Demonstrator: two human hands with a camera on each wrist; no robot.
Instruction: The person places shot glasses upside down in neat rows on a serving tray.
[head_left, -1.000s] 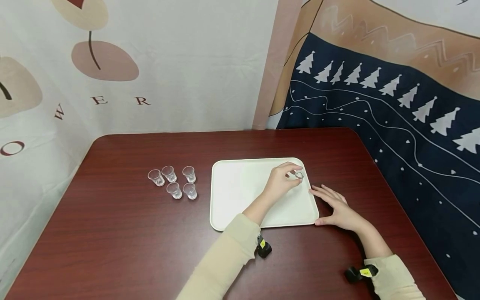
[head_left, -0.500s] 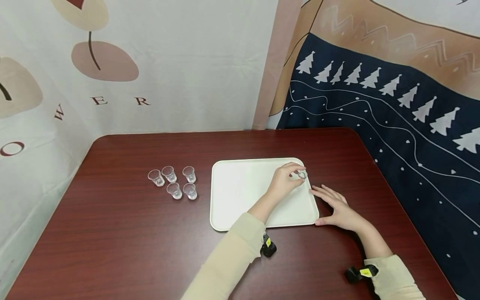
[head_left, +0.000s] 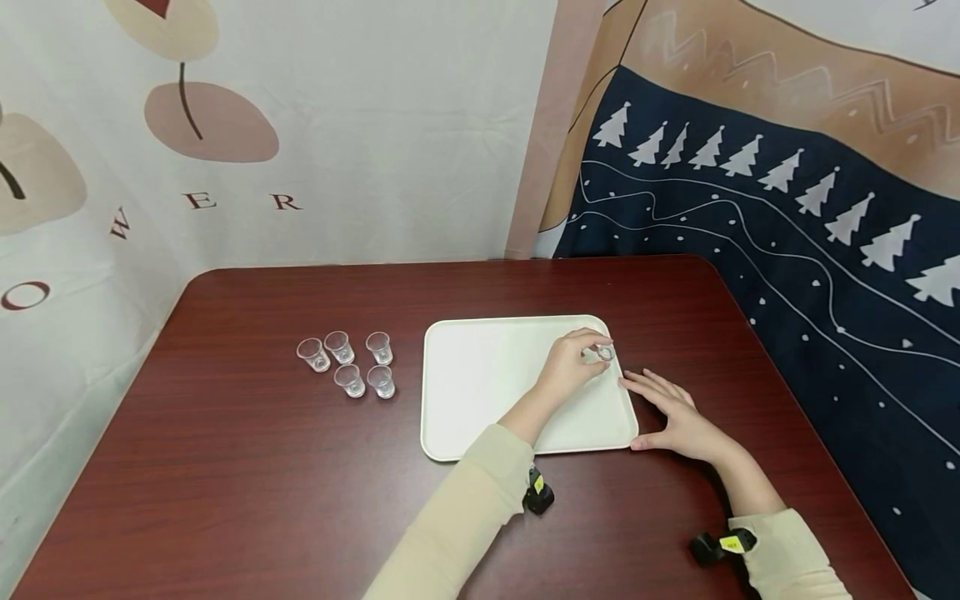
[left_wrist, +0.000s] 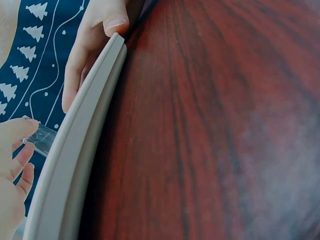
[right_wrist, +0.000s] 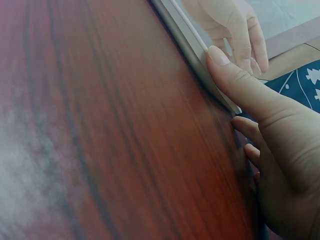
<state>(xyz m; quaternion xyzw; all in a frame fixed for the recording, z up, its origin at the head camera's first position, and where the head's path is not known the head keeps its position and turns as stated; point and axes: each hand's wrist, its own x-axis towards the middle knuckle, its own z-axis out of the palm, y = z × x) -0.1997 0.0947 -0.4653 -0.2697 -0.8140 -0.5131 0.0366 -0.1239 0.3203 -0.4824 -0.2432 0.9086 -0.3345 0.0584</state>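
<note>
My left hand pinches a small clear cup between thumb and fingers, at the upper right of the white tray. In the left wrist view the cup appears just past the tray's rim; whether its base touches the tray cannot be told. At the tray's right end, my right hand spreads its fingers along the edge, thumb at the near corner. The right wrist view has that thumb against the tray's rim.
Several more clear cups stand upright in a loose group left of the tray. Everything sits on a dark red wooden table. Behind it hang a pale printed cloth and a navy cloth with white trees.
My left hand has shifted slightly to the right with the cup, then stayed nearly still over the last half second. My right hand has kept its place at the tray's edge.
</note>
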